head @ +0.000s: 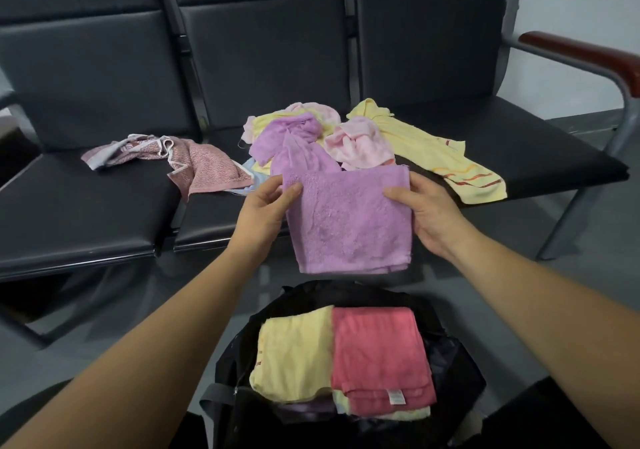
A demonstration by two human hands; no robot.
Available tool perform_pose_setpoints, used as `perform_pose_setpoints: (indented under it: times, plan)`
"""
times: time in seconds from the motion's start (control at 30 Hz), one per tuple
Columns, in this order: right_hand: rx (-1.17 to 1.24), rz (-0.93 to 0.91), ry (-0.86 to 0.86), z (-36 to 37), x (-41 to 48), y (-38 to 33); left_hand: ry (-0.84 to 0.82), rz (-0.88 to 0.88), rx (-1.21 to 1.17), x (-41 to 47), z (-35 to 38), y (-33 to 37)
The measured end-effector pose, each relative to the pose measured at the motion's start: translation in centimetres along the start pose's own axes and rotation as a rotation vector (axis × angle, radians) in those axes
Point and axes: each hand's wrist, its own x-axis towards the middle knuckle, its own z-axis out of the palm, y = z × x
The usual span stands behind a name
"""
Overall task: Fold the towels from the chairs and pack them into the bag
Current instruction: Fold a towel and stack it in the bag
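I hold a folded purple towel upright in front of the middle chair. My left hand pinches its left edge and my right hand grips its right edge. Below it stands an open black bag with a folded yellow towel and a folded red towel lying side by side on top. A heap of unfolded towels lies on the seats behind: a purple towel, a pink towel, a long yellow towel and a patterned pink towel.
Black padded chairs stand in a row, with a metal frame and a red-brown armrest at the right. The grey floor lies between the seats and the bag. My dark-clothed knees flank the bag.
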Motion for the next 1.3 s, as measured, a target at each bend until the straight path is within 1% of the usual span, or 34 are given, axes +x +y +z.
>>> perform_pose_setpoints:
  times: [0.1, 0.23, 0.37, 0.47, 0.53, 0.63, 0.7, 0.73, 0.77, 0.8, 0.87, 0.93, 1.0, 1.07, 1.13, 1.2, 1.3]
  plan:
    - [-0.027, 0.057, -0.037, -0.7, -0.3, 1.5, -0.050, -0.064, 0.036, -0.4, 0.4, -1.2]
    - [-0.103, 0.189, 0.026, -2.1, -0.5, 4.8, -0.111, -0.224, 0.125, -0.9, 0.5, -4.4]
    - [-0.059, 0.447, 0.045, -3.8, -1.5, 8.7, -0.131, -0.403, 0.214, -2.2, 0.9, -8.3]
    - [-0.122, 0.639, 0.078, -5.3, -2.5, 11.7, -0.154, -0.505, 0.317, -3.4, 1.7, -11.8]
    - [-0.203, 0.739, 0.085, -6.1, -3.1, 13.1, -0.188, -0.568, 0.393, -4.3, 2.4, -13.9]
    - [-0.382, 0.812, 0.100, -7.0, -3.9, 14.5, -0.254, -0.688, 0.515, -5.3, 3.5, -16.1]
    - [-0.582, 0.855, 0.120, -7.4, -4.1, 15.2, -0.298, -0.673, 0.762, -5.3, 3.7, -16.3]
    - [-0.701, 0.881, 0.114, -7.5, -4.3, 15.1, -0.296, -0.630, 0.877, -4.9, 3.6, -16.1]
    - [-0.810, 0.904, 0.100, -7.3, -4.5, 14.8, -0.268, -0.586, 0.932, -4.3, 3.4, -15.8]
    - [-0.886, 0.904, 0.096, -7.2, -4.5, 14.4, -0.239, -0.560, 0.944, -3.5, 3.0, -15.6]
    - [-0.912, 0.833, 0.132, -6.7, -3.8, 13.3, -0.176, -0.556, 0.862, -2.0, 2.4, -15.1]
    - [-0.838, 0.752, 0.180, -6.1, -2.3, 12.4, -0.138, -0.526, 0.807, -0.7, 1.9, -14.6]
    - [-0.704, 0.691, 0.185, -4.5, -0.9, 10.7, -0.157, -0.455, 0.816, 0.4, 2.1, -13.0]
    - [-0.636, 0.629, 0.135, -2.5, 0.8, 9.0, -0.195, -0.387, 0.830, 1.6, 2.3, -10.8]
    - [-0.624, 0.527, 0.060, -0.1, 2.3, 7.0, -0.204, -0.336, 0.830, 3.0, 2.1, -8.4]
    - [-0.609, 0.432, 0.007, 2.3, 3.5, 4.9, -0.174, -0.313, 0.782, 4.4, 1.4, -6.0]
    - [-0.674, 0.315, -0.024, 4.5, 5.8, 3.1, -0.089, -0.269, 0.774, 6.6, -0.2, -3.0]
